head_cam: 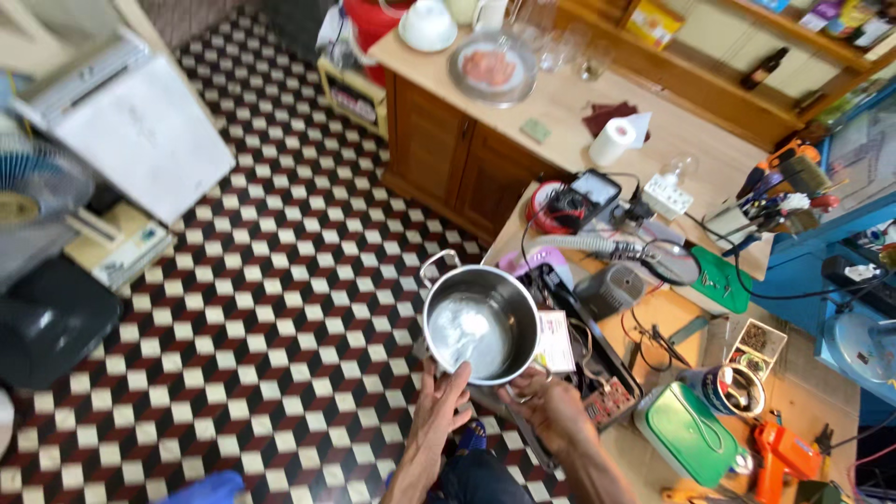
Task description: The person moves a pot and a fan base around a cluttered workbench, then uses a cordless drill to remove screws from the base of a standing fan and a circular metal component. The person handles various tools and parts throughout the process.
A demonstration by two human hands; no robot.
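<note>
Both hands are holding a stainless steel pot [481, 324] over the checkered floor [280, 280], just beside the near edge of the cluttered tabletop [803, 401]. The left hand [439, 408] is gripping the pot from below on its near side, with the fingers spread up against the wall. The right hand [551, 406] is closing around the near handle at the pot's lower right rim. The pot is sitting roughly upright with its mouth facing the camera; the shiny bottom is visible inside, and the second loop handle [437, 264] is projecting from the far rim. To the right of the pot, an opened electronic device with an exposed circuit board [597, 373] is lying on the tabletop, with a white paper tag [556, 342] just beside the pot's rim. Farther right of the pot, a green-lidded plastic box [689, 434] and an orange glue gun [782, 455] are resting on the tabletop. Beyond the pot, a multimeter [583, 199] and a toilet paper roll [611, 142] are standing well apart from it.
</note>
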